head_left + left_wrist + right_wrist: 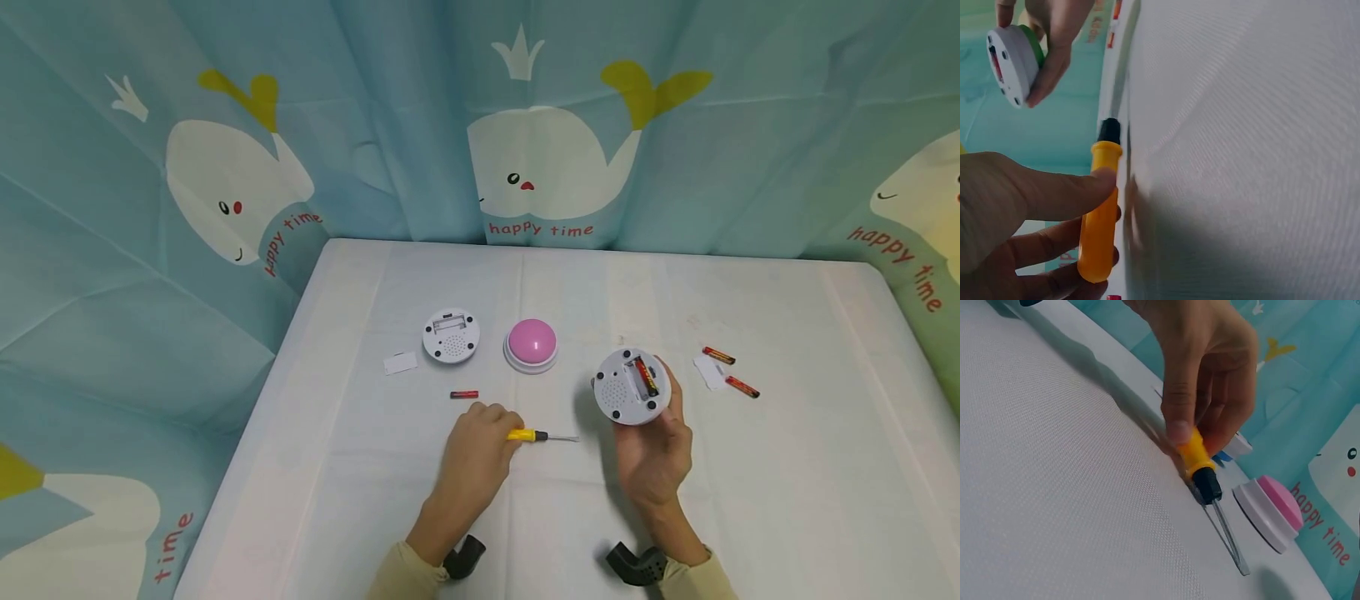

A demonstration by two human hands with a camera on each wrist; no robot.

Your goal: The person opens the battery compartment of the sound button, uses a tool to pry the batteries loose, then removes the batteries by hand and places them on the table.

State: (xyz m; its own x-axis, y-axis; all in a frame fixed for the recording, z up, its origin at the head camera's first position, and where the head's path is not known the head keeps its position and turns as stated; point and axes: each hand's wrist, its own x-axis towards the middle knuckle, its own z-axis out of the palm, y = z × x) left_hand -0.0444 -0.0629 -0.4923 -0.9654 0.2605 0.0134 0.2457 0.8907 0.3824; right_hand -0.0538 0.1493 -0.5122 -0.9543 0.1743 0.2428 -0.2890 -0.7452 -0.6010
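Observation:
My left hand [477, 450] pinches the yellow handle of a screwdriver [1099, 231] between thumb and fingers, low over the table. The metal shaft points right in the head view, and its shadow lies close beside it in the right wrist view. A round white push-button device [632, 387] is held up in my right hand [655, 458], its underside showing. One red-and-black battery [647, 377] lies in its uncovered battery compartment. The left wrist view shows the device's green top [1033, 45] against the palm side. In the right wrist view my right hand is hidden.
A pink-topped button [532, 342] stands at the table's middle. Left of it lies an upturned device [451, 337] with an open compartment, a white cover [401, 362] and a battery [464, 394]. At right lie another cover [709, 372] and two batteries [742, 387].

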